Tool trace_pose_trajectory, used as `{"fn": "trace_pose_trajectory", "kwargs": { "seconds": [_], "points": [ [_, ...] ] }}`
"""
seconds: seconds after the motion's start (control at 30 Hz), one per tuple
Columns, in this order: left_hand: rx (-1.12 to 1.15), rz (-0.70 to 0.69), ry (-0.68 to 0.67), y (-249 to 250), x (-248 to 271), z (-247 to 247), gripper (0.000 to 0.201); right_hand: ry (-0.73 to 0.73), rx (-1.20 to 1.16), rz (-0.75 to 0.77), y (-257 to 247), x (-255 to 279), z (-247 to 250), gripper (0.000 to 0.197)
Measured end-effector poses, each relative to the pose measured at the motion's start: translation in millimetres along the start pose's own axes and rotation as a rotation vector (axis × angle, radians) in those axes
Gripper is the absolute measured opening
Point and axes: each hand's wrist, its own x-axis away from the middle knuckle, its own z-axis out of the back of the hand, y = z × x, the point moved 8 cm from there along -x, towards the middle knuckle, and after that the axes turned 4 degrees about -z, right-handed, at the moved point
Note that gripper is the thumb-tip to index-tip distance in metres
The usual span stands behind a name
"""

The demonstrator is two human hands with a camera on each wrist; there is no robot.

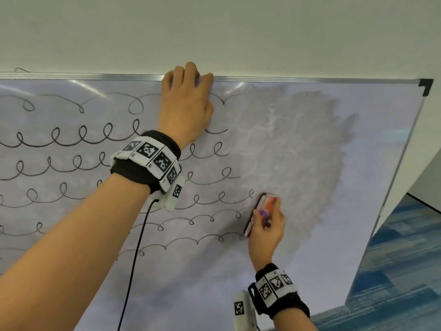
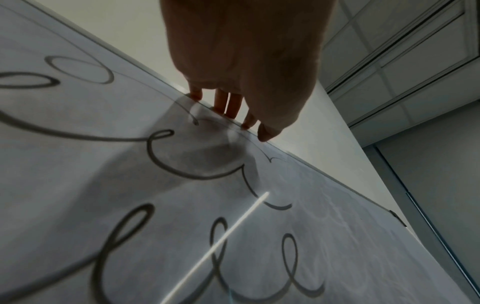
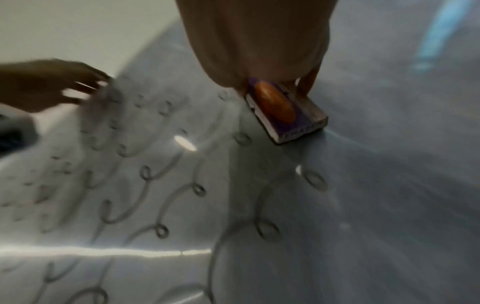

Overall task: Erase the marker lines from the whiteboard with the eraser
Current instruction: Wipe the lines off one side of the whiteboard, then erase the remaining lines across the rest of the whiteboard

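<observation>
Both forearms were bare, with no sleeves in view. The left hand (image 1: 185, 108) had a black fabric band (image 1: 133, 174) wrapped round its wrist, and over the band ran a curved strip of white blocks (image 1: 152, 156), each printed with a black-and-white square marker. A white housing (image 1: 173, 197) hung from the inner side of that strip, carrying one more marker, and a thin black cable (image 1: 134, 259) trailed down from it. The right hand (image 1: 267, 231) wore the same kit: a black band (image 1: 290, 304), a row of white marker blocks (image 1: 275, 283), and a white housing (image 1: 243, 311) with its own marker below the wrist.
</observation>
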Motion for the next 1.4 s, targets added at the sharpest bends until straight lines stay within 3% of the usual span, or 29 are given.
{"fn": "trace_pose_trajectory", "kwargs": {
  "seconds": [0.13, 0.27, 0.33, 0.4, 0.47, 0.57, 0.7, 0.83, 0.97, 1.03, 1.07, 1.13, 1.2, 1.23, 1.3, 1.4],
  "points": [
    [0.141, 0.008, -0.010, -1, 10, 4, 0.051, -0.227, -0.210, 0.151, -96, -16, -17, 0.055],
    [0.618, 0.158, 0.004, 7, 47, 0, 0.045, -0.490, -0.417, 0.119, -157, -21, -34, 0.050],
    [0.966, 0.320, -0.124, 15, 68, -15, 0.038, -0.617, -0.481, 0.079, -172, -23, -45, 0.062],
    [1.278, 0.524, -0.262, 23, 89, -32, 0.046, -0.737, -0.509, 0.093, -185, -23, -53, 0.080],
    [1.489, 0.706, -0.443, 32, 105, -44, 0.055, -0.835, -0.505, 0.120, -199, -22, -58, 0.075],
    [1.795, 0.842, -0.643, 46, 117, -50, 0.060, -1.026, -0.492, 0.110, -213, -18, -65, 0.065],
    [2.144, 0.866, -0.750, 63, 117, -36, 0.056, -1.289, -0.499, -0.003, -216, -4, -76, 0.062],
    [2.251, 0.818, -0.791, 70, 118, -29, 0.058, -1.452, -0.568, -0.095, -214, 3, -85, 0.067],
    [2.330, 0.815, -0.752, 68, 114, -29, 0.058, -1.467, -0.585, -0.099, -219, -1, -86, 0.072],
    [2.278, 0.843, -0.687, 65, 108, -24, 0.055, -1.264, -0.482, 0.074, -229, -23, -79, 0.063],
    [2.166, 0.850, -0.644, 61, 104, -22, 0.053, -1.073, -0.385, 0.204, -239, -41, -71, 0.056],
    [1.788, 0.820, -0.500, 43, 89, -14, 0.047, -0.678, -0.209, 0.418, -262, -75, -49, 0.040],
    [1.317, 0.618, -0.306, 23, 66, 1, 0.037, -0.441, -0.016, 0.587, -278, -100, -41, 0.035],
    [1.061, 0.470, -0.208, 16, 54, 10, 0.035, -0.369, 0.086, 0.664, -283, -112, -42, 0.036],
    [0.584, 0.241, -0.063, 8, 40, 22, 0.048, -0.300, 0.318, 0.766, -284, -133, -52, 0.043],
    [0.161, 0.092, 0.064, 4, 29, 27, 0.054, -0.272, 0.550, 0.819, -280, -147, -66, 0.039]
  ]
}}
